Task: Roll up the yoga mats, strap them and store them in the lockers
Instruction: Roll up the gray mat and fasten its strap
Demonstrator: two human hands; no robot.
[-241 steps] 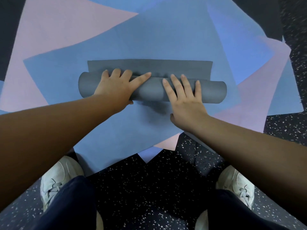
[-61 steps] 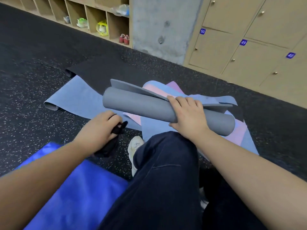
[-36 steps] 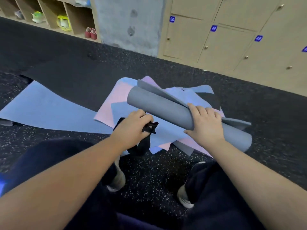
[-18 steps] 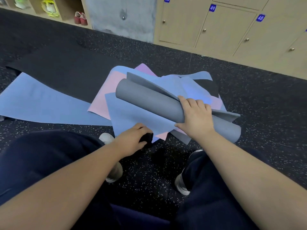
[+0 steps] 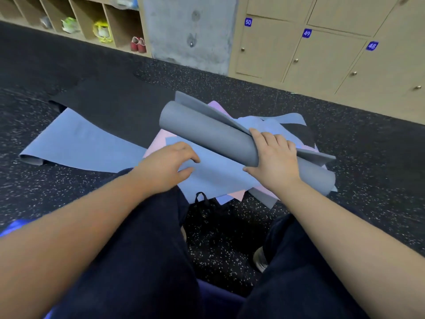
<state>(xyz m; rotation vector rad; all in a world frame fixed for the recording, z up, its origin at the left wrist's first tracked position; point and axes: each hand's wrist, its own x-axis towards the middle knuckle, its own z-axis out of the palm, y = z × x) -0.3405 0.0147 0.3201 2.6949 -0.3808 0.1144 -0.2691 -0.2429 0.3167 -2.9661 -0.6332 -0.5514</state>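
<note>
R hand [image 5: 274, 161] grips the grey roll [image 5: 211, 134] near its mid-length, fingers [image 5: 264, 137] curled over the top, thumb under. L hand [image 5: 165, 166] holds nothing: fingers loosely bent, tips on or just over the flat blue mat [image 5: 211, 171] below the roll; contact unclear.

Count: 1 rolled mat, grey, w/ a loose outer flap sticking up along its far side, so not tight & not strapped. It lies slantwise, one end far-left, other end near-right, atop the pile. Pile: several flat mats overlapping at odd angles, approx 3 blue & 2 pink layers showing; exact no. can't be told. 1 more blue mat [image 5: 78, 143] lies spread on the floor to the left, its far-left end curled. 1 black mat [image 5: 115, 104] lies flat beyond it.

1 black strap [image 5: 202, 199] on the speckled floor [image 5: 368, 146] at the pile's near edge, between the knees, untouched.

Lockers [image 5: 322, 58] along the far right wall: 3 number tags readable, 50, 49, 48, doors closed. Open cubbies [image 5: 92, 17] far left w/ shoes, incl. 1 red pair [image 5: 138, 43].
</note>
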